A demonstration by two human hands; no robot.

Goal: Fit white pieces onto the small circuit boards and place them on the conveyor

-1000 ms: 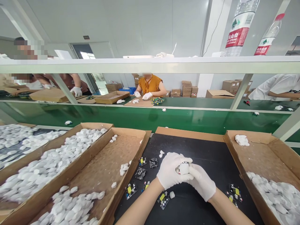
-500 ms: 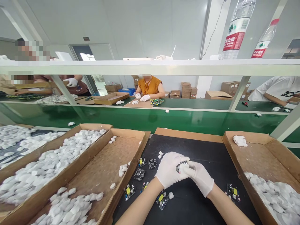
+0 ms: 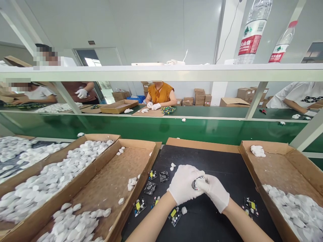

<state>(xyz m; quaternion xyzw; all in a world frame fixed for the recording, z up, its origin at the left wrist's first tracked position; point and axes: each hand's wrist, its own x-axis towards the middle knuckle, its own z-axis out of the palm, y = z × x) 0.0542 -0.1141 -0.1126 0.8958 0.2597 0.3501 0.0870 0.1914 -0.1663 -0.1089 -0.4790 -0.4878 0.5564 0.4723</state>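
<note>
Both my hands wear white gloves and meet over a black mat. My left hand is curled round a small white casing with a circuit board showing in it. My right hand presses on the same piece from the right, fingers closed. Several small black circuit boards lie on the mat to the left of my hands, and another board lies to the right. A loose white casing piece rests below my left wrist.
Cardboard trays of white casing halves stand to the left, another tray to the right. A green conveyor belt runs behind, carrying a few white pieces. Other people work across it. Water bottles stand on the overhead shelf.
The white casing stood plainly visible between my hands a second ago; now my fingers have closed round it and only the board's edge shows. The pieces on the belt have drifted right.
</note>
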